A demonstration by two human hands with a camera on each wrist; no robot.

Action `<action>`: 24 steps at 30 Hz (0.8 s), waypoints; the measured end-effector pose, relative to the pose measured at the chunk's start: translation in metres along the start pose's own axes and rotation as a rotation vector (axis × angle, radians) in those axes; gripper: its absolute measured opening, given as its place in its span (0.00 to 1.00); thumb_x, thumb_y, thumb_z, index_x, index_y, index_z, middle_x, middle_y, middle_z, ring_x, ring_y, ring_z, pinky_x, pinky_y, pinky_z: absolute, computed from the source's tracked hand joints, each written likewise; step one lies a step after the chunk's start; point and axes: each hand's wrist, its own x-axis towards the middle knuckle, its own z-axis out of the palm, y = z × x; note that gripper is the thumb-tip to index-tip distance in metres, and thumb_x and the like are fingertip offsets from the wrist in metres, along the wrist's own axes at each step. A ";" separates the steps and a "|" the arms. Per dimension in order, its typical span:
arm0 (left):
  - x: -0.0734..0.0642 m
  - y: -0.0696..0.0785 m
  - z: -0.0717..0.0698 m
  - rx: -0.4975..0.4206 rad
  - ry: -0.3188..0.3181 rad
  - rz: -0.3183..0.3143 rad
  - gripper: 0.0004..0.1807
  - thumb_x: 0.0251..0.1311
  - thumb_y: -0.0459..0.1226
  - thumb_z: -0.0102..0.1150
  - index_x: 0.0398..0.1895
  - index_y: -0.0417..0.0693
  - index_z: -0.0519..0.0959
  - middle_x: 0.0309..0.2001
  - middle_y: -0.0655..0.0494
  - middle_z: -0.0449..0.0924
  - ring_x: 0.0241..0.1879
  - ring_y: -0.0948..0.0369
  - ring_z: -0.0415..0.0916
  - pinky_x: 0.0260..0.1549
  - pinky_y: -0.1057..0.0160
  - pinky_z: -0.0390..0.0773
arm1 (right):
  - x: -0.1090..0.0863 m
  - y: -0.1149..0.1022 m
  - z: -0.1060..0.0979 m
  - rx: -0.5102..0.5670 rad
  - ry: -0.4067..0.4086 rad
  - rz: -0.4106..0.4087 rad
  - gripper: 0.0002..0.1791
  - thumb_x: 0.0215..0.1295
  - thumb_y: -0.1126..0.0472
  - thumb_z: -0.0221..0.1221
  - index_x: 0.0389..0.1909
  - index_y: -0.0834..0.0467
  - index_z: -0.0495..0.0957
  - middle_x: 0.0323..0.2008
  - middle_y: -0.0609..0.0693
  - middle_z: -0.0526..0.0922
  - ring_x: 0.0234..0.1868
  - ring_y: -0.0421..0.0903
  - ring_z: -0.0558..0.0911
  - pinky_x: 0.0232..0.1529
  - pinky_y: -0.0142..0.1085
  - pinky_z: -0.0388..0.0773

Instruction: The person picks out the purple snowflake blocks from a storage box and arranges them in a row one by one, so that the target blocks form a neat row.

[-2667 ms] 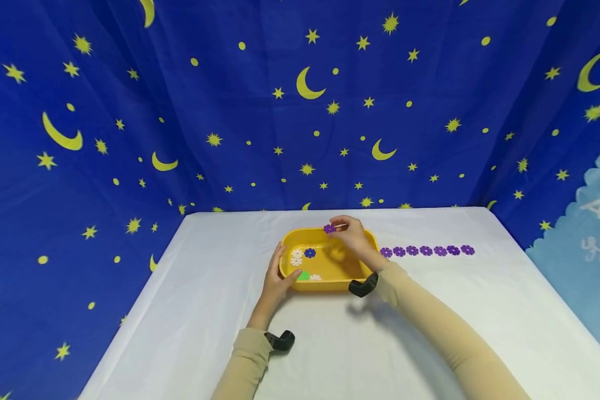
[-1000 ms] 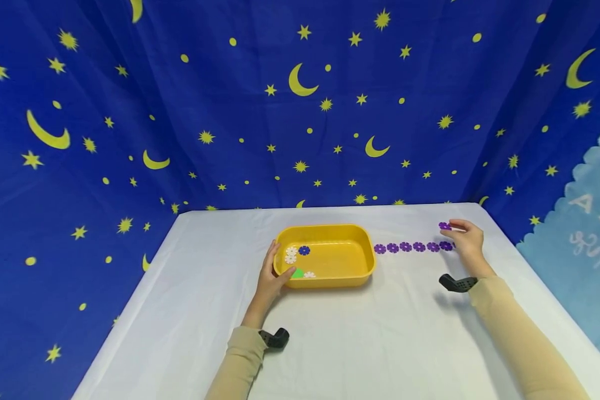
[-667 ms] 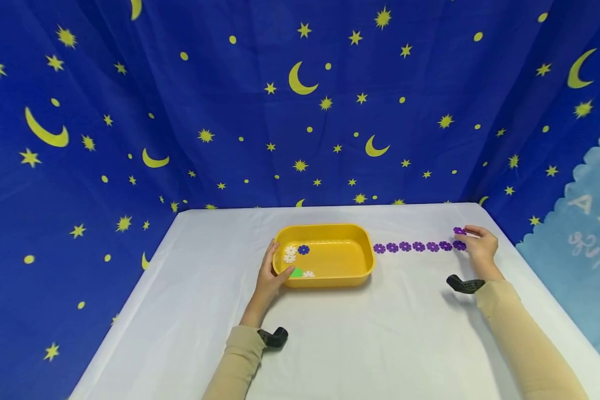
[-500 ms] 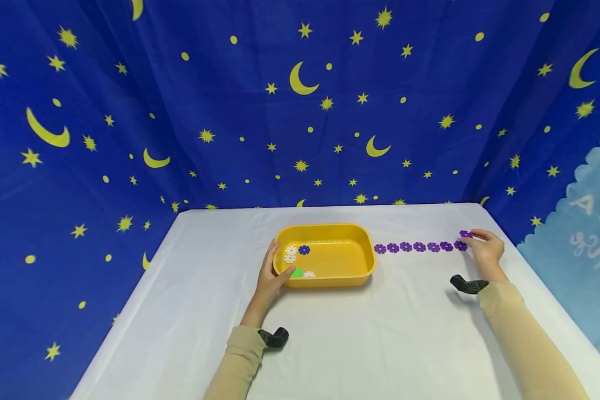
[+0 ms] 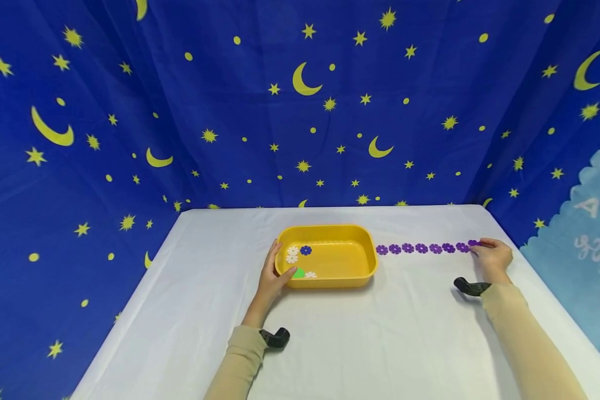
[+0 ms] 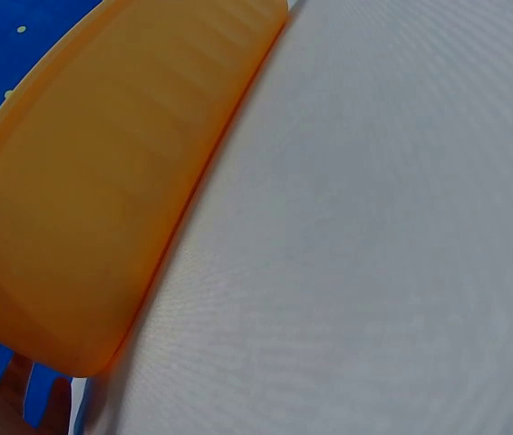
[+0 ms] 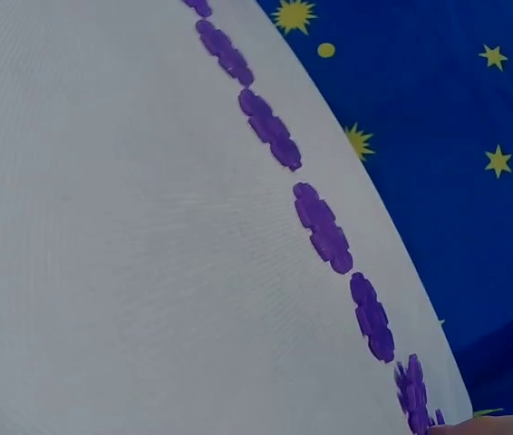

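On the white table, my left hand (image 5: 270, 278) grips the left end of a yellow plastic tray (image 5: 330, 283), thumb over the front rim and fingers around the outer side. The left wrist view shows the tray's outer wall (image 6: 84, 181) and parts of the fingers (image 6: 16, 390). My right hand (image 5: 495, 258) pinches a purple flower-shaped disc (image 5: 473, 243) at the right end of a row of matching purple discs (image 5: 421, 248). That held disc is mostly hidden in the right wrist view, where the row (image 7: 323, 227) runs down to the fingertip (image 7: 456, 426).
Inside the tray lie several white flower discs (image 5: 292, 255), a blue one (image 5: 306, 250) and a green piece (image 5: 299, 273) partly behind the left thumb. A blue star-patterned cloth (image 5: 260, 111) hangs behind the table (image 5: 340, 344).
My right hand has carried the purple disc from above the tray rightward, then lowered it to the right end of the row. The left hand still holds the tray.
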 end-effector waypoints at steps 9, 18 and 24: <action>-0.002 0.000 -0.003 0.011 0.018 -0.020 0.42 0.57 0.31 0.59 0.74 0.42 0.52 0.78 0.49 0.37 0.77 0.50 0.37 0.74 0.52 0.46 | 0.003 0.000 0.008 -0.060 -0.011 0.023 0.29 0.58 0.67 0.60 0.63 0.63 0.69 0.25 0.29 0.70 0.26 0.22 0.64 0.54 0.27 0.75; -0.004 -0.001 -0.006 0.045 0.027 -0.024 0.42 0.56 0.32 0.60 0.73 0.42 0.52 0.78 0.48 0.38 0.77 0.49 0.38 0.74 0.51 0.47 | -0.001 0.004 0.014 -0.079 -0.056 0.046 0.29 0.64 0.63 0.56 0.67 0.61 0.65 0.49 0.52 0.74 0.35 0.28 0.66 0.58 0.32 0.73; 0.006 -0.022 -0.008 0.078 -0.005 -0.015 0.40 0.59 0.34 0.60 0.73 0.45 0.54 0.78 0.49 0.39 0.77 0.49 0.38 0.74 0.51 0.47 | -0.024 0.010 0.011 -0.070 0.039 0.040 0.27 0.64 0.61 0.53 0.63 0.66 0.67 0.45 0.55 0.73 0.44 0.43 0.71 0.55 0.37 0.70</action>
